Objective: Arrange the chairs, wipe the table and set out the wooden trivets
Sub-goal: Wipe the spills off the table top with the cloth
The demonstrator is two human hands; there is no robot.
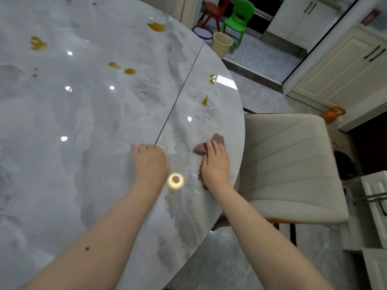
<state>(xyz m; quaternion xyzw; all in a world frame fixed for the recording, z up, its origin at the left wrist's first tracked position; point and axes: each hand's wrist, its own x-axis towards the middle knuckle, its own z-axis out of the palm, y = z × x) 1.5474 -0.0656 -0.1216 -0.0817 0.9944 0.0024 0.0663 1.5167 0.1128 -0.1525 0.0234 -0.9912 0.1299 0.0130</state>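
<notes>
Table fills the left of the frame, chair at its right edge.
On the table (pixel 83 122), a cloth (pixel 217 141) lies lower right under the right hand (pixel 215 164); the left hand (pixel 149 162) rests just left of it; spills (pixel 129 71) dot the upper part; the chair (pixel 293 164) stands right.

1. One view only: head-worn, wide-angle, looking forward and steeply down onto the marble table (pixel 88 126).
2. Close range; both forearms enter from the bottom edge.
3. Table fills left and centre; right of it, a cream chair (pixel 293 168) and floor.
</notes>
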